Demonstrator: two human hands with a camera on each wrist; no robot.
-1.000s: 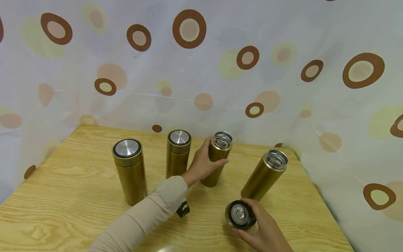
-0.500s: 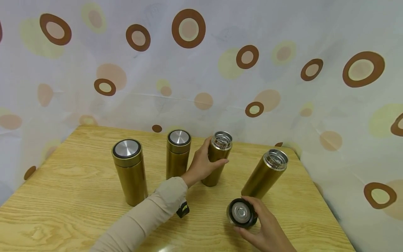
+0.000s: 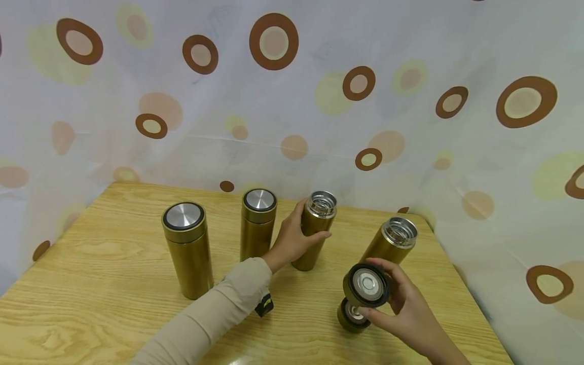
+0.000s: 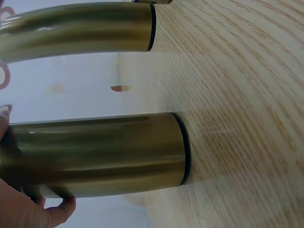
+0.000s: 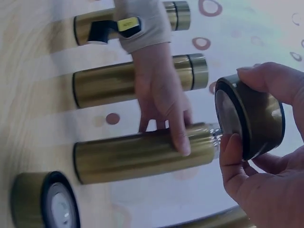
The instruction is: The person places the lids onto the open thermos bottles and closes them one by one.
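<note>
Gold and lidded, the leftmost bottle (image 3: 190,266) stands upright, nearest the table's (image 3: 105,263) left edge. Right of it, closer to the back edge, is the second lidded bottle (image 3: 256,238). Next along, also towards the back edge, the left hand (image 3: 292,241) grips the open bottle (image 3: 313,253) below its neck, thumb on the near side and fingers round the far side, just as half a second ago; the base rests on the table.

Further right, the loose lid (image 3: 349,324) lies underside up. The change is above it: the held lid (image 3: 367,285), pinched between the thumb and fingers of the right hand (image 3: 408,306), has risen, baring the loose lid to the head view. Partly hidden behind it, the rightmost bottle (image 3: 387,247), uncapped, stands nearest the right edge. I judge the work has passed from picking up to carrying; two mouths remain uncovered, and which one this lid fits I cannot tell.
</note>
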